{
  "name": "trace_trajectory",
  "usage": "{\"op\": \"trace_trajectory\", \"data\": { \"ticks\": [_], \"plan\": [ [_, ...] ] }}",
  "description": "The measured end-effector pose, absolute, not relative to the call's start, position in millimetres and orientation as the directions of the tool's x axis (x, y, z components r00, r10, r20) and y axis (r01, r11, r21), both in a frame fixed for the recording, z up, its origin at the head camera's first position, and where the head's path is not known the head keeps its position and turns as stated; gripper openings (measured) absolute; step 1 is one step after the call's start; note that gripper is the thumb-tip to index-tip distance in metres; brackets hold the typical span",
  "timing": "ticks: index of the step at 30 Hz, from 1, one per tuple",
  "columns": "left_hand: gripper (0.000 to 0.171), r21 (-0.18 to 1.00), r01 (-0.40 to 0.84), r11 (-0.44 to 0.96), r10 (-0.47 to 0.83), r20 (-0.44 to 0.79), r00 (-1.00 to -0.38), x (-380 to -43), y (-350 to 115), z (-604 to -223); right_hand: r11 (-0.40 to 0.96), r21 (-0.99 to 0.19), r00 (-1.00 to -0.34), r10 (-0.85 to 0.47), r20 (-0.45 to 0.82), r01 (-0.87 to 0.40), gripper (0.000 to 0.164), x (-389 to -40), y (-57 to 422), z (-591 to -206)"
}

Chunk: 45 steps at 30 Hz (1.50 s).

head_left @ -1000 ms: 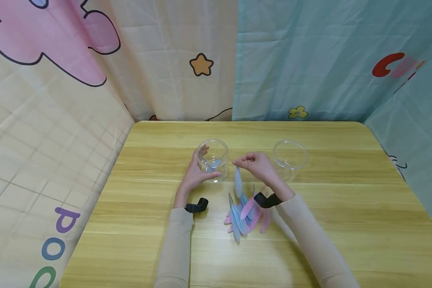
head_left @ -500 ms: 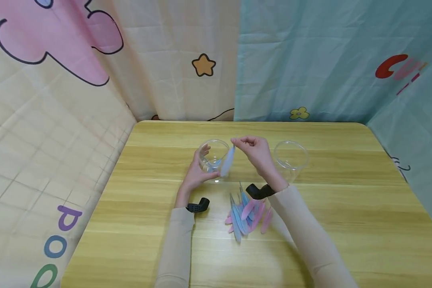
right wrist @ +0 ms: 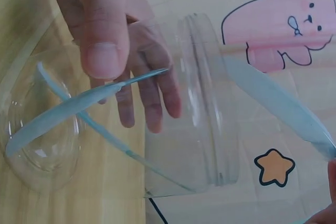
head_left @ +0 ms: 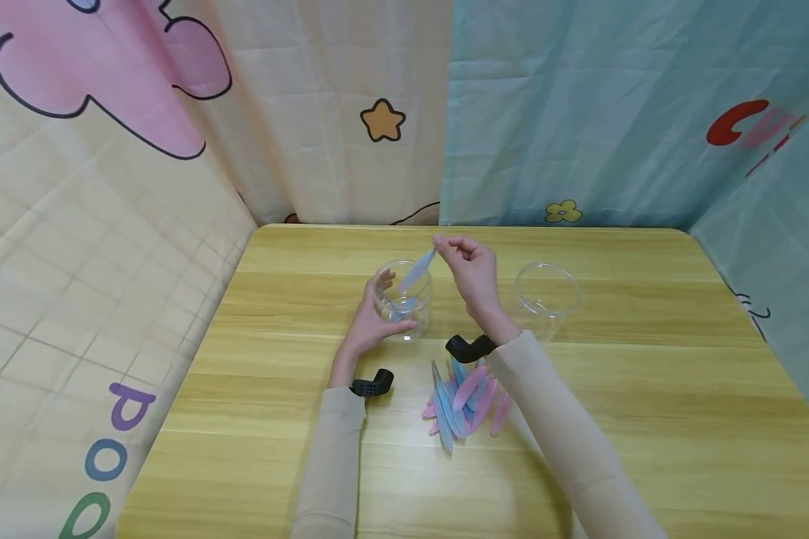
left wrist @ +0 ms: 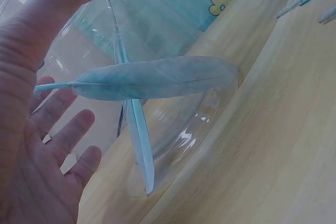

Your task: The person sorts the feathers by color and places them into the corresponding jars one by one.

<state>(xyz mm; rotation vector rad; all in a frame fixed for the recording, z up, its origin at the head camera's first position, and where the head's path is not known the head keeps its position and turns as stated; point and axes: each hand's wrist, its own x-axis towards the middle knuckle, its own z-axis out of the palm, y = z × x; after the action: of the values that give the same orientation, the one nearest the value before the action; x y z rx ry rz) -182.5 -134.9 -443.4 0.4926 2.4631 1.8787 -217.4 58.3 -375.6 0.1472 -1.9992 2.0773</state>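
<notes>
My left hand (head_left: 367, 323) holds a clear plastic jar (head_left: 414, 326), its thumb in front and its other fingers round the far side. Two blue feathers (left wrist: 157, 78) lie crossed inside that jar, seen through its wall in both wrist views. Between thumb and fingertips my right hand (head_left: 475, 275) pinches another blue feather (head_left: 416, 272) by its quill end. This feather slants down to the left over the jar's mouth; in the right wrist view its tip is close to the jar's rim (right wrist: 212, 103). A pile of blue and pink feathers (head_left: 460, 408) lies nearer on the table.
To the right, behind the right forearm, stands a second clear jar (head_left: 548, 288). Everything is on a light wooden table (head_left: 647, 389). Printed curtains (head_left: 546, 112) hang along its back and sides.
My right hand has risen and moved away from me, carrying the blue feather from beside the jar to over its mouth. The left hand and its jar have stayed in place.
</notes>
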Motion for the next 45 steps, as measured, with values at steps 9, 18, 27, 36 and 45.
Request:
{"op": "trace_trajectory", "data": {
  "ticks": [9, 18, 27, 36, 45],
  "plan": [
    [0.102, 0.941, 0.241, 0.24, 0.247, 0.181, -0.952, -182.6, -135.3, -443.1, 0.08, -0.994, -0.997, 0.014, 0.07, -0.069, 0.035, -205.7, 56.8, -376.8],
    [0.101, 0.942, 0.243, 0.23, 0.263, 0.181, -0.948, -182.8, -135.8, -443.7, 0.147, -0.989, -0.989, -0.147, -0.012, -0.01, 0.033, -191.5, 77.3, -382.8],
    [0.1, 0.944, 0.229, 0.238, 0.255, 0.167, -0.952, -183.3, -135.2, -442.6, 0.355, -0.933, -0.924, -0.332, -0.19, 0.064, 0.047, -191.9, 107.7, -418.6],
    [0.1, 0.943, 0.238, 0.231, 0.253, 0.178, -0.951, -181.6, -136.1, -441.6, 0.641, -0.767, -0.892, -0.363, -0.27, -0.028, 0.047, -186.3, 116.8, -429.8],
    [0.1, 0.942, 0.241, 0.234, 0.255, 0.18, -0.95, -182.4, -135.7, -442.3, 0.773, -0.633, -0.897, -0.302, -0.321, -0.034, 0.05, -180.2, 112.9, -434.0]
  ]
}}
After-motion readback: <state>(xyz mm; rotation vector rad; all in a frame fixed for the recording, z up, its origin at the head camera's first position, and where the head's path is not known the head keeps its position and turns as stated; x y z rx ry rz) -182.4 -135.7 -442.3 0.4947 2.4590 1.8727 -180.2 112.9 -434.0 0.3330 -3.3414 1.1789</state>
